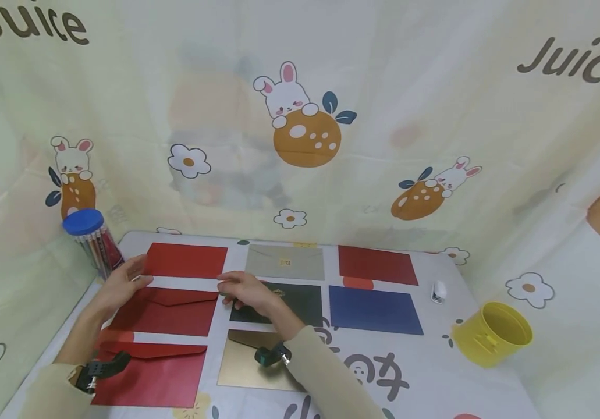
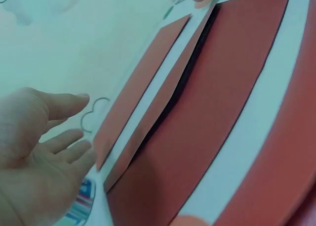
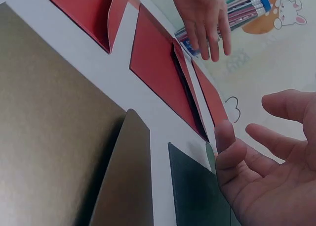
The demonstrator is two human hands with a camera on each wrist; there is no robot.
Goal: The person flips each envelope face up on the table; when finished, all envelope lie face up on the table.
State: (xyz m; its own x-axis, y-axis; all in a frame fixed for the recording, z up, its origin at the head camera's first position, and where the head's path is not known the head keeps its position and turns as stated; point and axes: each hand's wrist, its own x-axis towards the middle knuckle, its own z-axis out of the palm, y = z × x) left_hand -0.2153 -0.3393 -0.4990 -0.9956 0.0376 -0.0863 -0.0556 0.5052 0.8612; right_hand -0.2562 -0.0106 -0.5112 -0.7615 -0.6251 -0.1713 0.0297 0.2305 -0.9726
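Several envelopes lie in rows on the table. My left hand (image 1: 120,284) hovers at the left ends of the far-left red envelope (image 1: 187,261) and the middle-left red envelope (image 1: 174,317), whose flap stands slightly raised. In the left wrist view that left hand (image 2: 47,147) has its fingers loosely extended, holding nothing. My right hand (image 1: 247,292) is over the left part of the dark green envelope (image 1: 302,305). Its fingers bend loosely in the right wrist view, and the right hand (image 3: 276,171) holds nothing. Below its wrist is a gold envelope (image 1: 239,366) with a lifted flap.
A near red envelope (image 1: 148,378), a grey envelope (image 1: 305,265), a dark red envelope (image 1: 377,265) and a blue envelope (image 1: 375,311) lie around. A blue-lidded jar of pencils (image 1: 95,244) stands left. Right are a small white stapler-like object (image 1: 438,292) and a yellow bucket (image 1: 475,340).
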